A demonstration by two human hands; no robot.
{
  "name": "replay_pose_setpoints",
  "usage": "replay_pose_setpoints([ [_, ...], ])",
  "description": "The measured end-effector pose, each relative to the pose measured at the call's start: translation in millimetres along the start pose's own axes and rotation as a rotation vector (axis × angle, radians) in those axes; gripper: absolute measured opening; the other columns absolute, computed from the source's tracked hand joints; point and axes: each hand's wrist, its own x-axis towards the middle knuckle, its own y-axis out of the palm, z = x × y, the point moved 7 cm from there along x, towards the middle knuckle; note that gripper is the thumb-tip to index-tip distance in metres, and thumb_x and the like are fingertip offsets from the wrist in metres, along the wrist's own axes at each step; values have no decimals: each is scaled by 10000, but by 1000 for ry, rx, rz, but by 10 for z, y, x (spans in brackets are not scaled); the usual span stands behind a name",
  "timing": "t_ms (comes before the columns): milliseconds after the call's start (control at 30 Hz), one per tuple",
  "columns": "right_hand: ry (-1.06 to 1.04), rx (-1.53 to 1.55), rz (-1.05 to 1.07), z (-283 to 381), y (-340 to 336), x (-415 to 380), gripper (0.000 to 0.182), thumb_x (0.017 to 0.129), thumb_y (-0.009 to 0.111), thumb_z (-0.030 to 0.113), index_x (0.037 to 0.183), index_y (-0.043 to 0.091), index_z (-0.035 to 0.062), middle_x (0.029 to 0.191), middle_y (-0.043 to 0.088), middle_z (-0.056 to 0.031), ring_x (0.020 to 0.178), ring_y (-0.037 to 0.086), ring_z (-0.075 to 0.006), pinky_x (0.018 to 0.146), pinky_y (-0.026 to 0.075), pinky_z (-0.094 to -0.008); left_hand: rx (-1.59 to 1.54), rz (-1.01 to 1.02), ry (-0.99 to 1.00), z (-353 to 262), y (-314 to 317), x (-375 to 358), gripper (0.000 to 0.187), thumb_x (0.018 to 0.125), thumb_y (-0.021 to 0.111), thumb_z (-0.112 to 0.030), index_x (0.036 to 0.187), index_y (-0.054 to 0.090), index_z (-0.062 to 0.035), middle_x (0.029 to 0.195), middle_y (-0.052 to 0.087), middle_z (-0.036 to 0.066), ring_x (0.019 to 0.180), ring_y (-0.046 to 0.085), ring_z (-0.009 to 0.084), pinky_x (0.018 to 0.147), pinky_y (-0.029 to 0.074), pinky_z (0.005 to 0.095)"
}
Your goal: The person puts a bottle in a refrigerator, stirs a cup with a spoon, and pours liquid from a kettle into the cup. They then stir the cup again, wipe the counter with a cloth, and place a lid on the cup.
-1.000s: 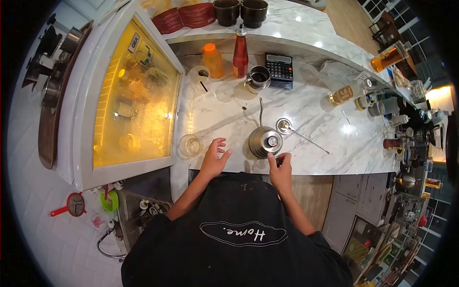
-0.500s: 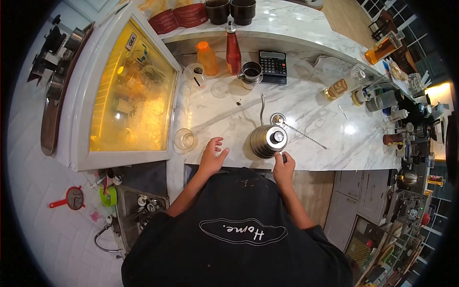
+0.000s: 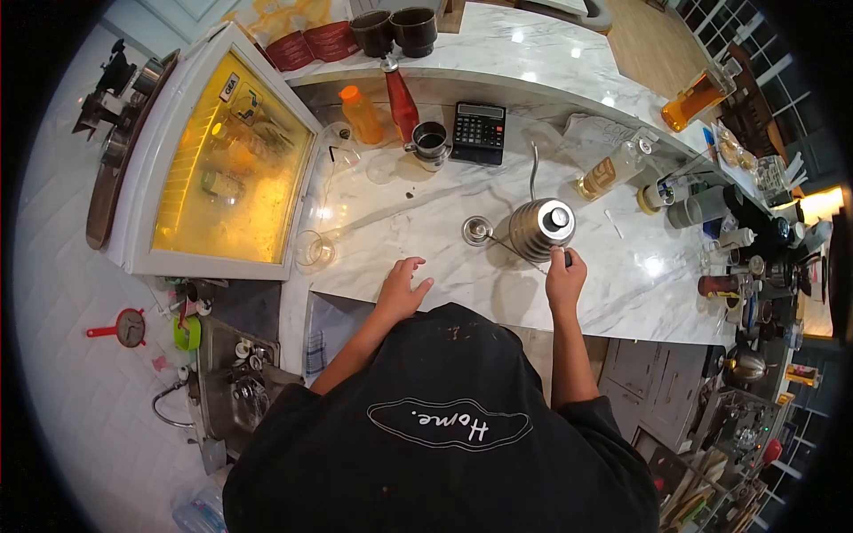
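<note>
My right hand (image 3: pixel 566 277) is closed around the handle of a steel gooseneck kettle (image 3: pixel 531 233), whose thin spout points to the far side of the counter. Left of the kettle is a small round metal piece (image 3: pixel 477 231); a long twisted spoon handle beside it is partly covered by the kettle. My left hand (image 3: pixel 404 289) rests near the counter's front edge, fingers apart, holding nothing. Farther back, a metal coffee filter (image 3: pixel 430 140) with dark contents sits on a cup. A clear glass (image 3: pixel 314 251) stands left of my left hand.
A calculator (image 3: pixel 479 133), red bottle (image 3: pixel 402 102) and orange bottle (image 3: pixel 362 115) line the back of the marble counter (image 3: pixel 400 231). A labelled clear bottle (image 3: pixel 613 171) and several containers stand right. A glass-door fridge (image 3: pixel 235 169) is left, above a sink (image 3: pixel 233 373).
My right hand has moved the kettle to the right and away from me, past the round metal piece. My left hand stays open near the edge. The camera view has shifted slightly.
</note>
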Motion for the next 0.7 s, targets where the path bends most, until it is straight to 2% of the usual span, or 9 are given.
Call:
replay_pose_setpoints([
  [300, -3, 13, 55, -380, -49, 585, 324, 956, 654, 236, 841, 670, -67, 654, 586, -36, 626, 499, -118, 605, 430, -323, -7, -52, -63, -214, 407, -61, 427, 924, 729, -266, 1276, 592, -68, 1240, 622, 186, 1165, 617, 348, 983, 505, 453],
  [400, -14, 85, 48, -403, -34, 596, 304, 971, 658, 189, 768, 622, -34, 660, 517, 31, 616, 419, -72, 559, 357, -292, -30, -69, -80, -245, 527, -102, 425, 925, 727, -260, 1277, 592, -63, 1239, 624, 179, 1169, 615, 346, 998, 499, 451],
  [700, -31, 27, 112, -607, -59, 581, 309, 969, 651, 194, 771, 628, -42, 650, 509, 25, 605, 416, -73, 558, 359, -295, -48, -121, -128, -319, 746, -341, 416, 927, 728, -235, 1276, 593, -52, 1245, 621, 180, 1173, 609, 345, 996, 501, 441],
])
